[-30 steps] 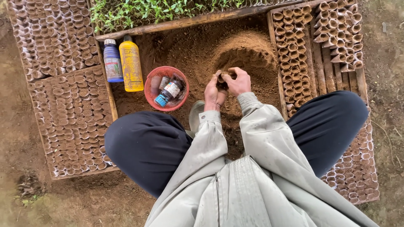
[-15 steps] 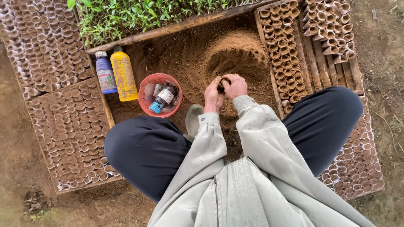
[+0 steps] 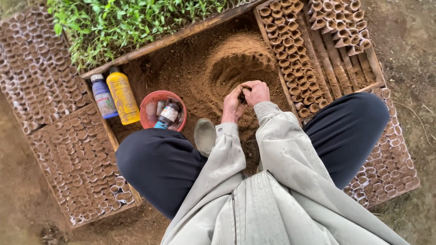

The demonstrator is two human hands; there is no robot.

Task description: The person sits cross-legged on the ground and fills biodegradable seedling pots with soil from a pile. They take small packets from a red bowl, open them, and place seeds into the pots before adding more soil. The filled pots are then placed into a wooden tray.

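Far left, packed rows of small filled pots run right up to a wooden edge board, no gap to slip a hand through there. Next over, a blue bottle and a yellow bottle lie side by side, caps toward the seedling bed, long axes running away from the person. Just beside them sits a red bowl with small bottles inside, close against the left knee. A grey shoe tip pokes out between the bowl and the sleeves.

Centre now: the left hand and right hand are pressed together over the loose soil pile, fingers curled in and pinching a small dark pot between them. It is mostly hidden by the fingers, so which way it points I cannot tell. The open room is ahead of the hands, a scooped hollow of bare soil up to the plank.

Right of the hands, a wooden divider, then 3 or so tight columns of empty paper pots, mouths up, running away in a long strip. Bare slats lie beyond, then more pots tipped on their sides at the far corner.
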